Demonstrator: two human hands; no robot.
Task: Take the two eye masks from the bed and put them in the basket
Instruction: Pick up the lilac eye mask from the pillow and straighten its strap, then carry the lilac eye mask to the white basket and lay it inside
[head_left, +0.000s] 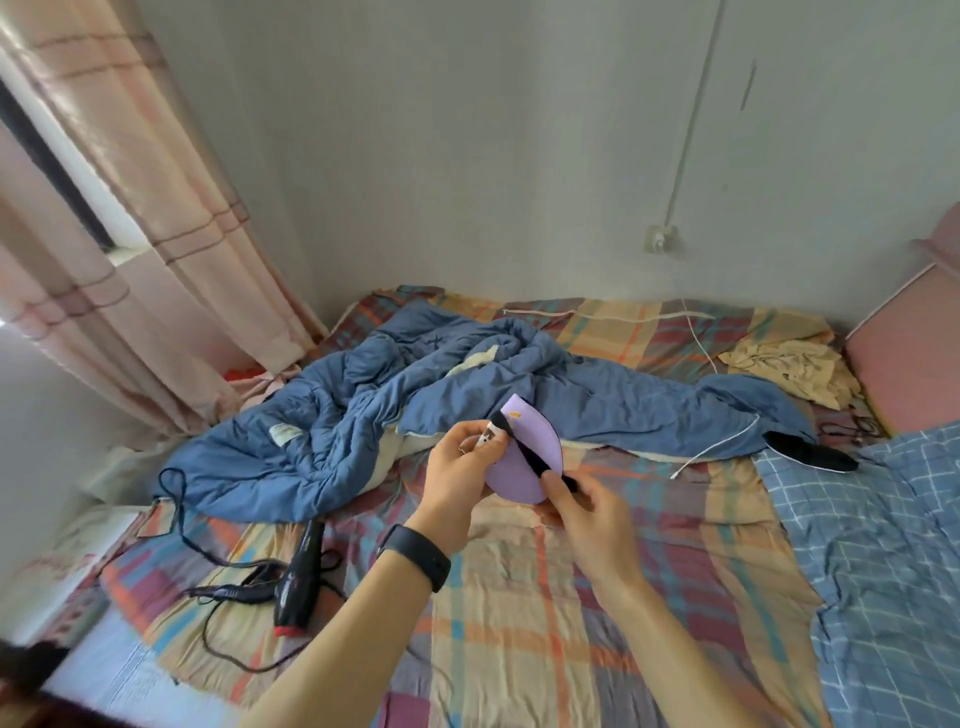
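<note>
Centre of frame: I held the purple eye mask (524, 457) up above the bed (519, 597), both hands on it. My left hand (457, 467), black band on the wrist, pinched the mask's left end along with a small white piece at the strap. My right hand (592, 514) gripped the lower right end, fingers closed over the black strap (530, 457) that ran diagonally across the mask. A second, black eye mask (810, 451) lay at right of frame, on the bed at the edge of the rumpled blue quilt (337, 415), beside the blue checked sheet. Lower left: a black hair dryer (297, 582) lay on the plaid sheet, cord trailing. No basket was in view.
</note>
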